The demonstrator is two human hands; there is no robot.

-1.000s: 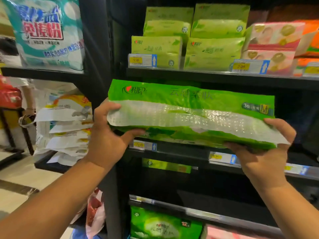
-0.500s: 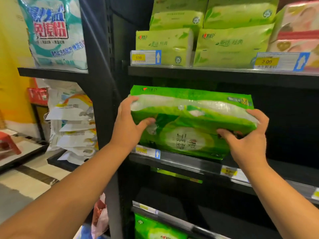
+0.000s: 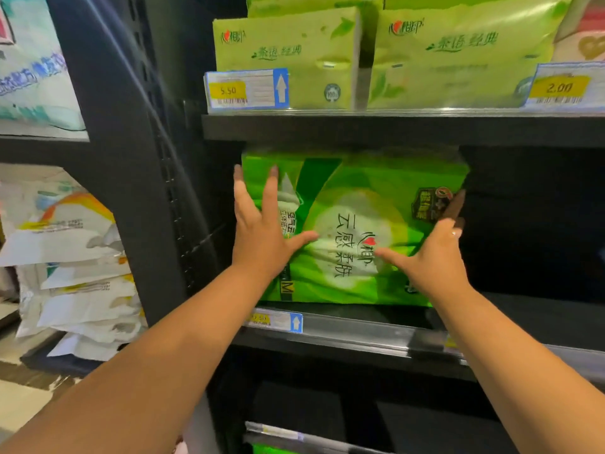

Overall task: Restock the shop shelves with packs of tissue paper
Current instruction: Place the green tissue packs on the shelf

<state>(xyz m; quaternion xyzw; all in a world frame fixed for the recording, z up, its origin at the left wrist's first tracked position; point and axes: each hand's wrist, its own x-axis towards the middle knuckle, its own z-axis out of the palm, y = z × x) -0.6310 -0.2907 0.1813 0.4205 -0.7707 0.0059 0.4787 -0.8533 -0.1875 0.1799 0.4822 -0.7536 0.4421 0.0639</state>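
Observation:
A bright green pack of tissue paper [image 3: 357,204] stands upright on the middle black shelf [image 3: 360,332], at its left end, with the front face toward me. My left hand [image 3: 262,227] lies flat against the pack's left side, fingers straight and spread. My right hand [image 3: 432,253] presses the pack's right part with straight fingers, the fingertips reaching its right edge. Neither hand grips the pack.
Pale green tissue packs [image 3: 288,57] fill the shelf above, behind price tags [image 3: 245,88]. A black upright post [image 3: 131,178] borders the shelf on the left; white bags [image 3: 75,273] are stacked beyond it. To the right of the pack the shelf is dark. Another green pack [image 3: 265,448] sits below.
The pack went from being held at both ends in front of the shelf to standing on it. Both hands let go and now press flat on its face.

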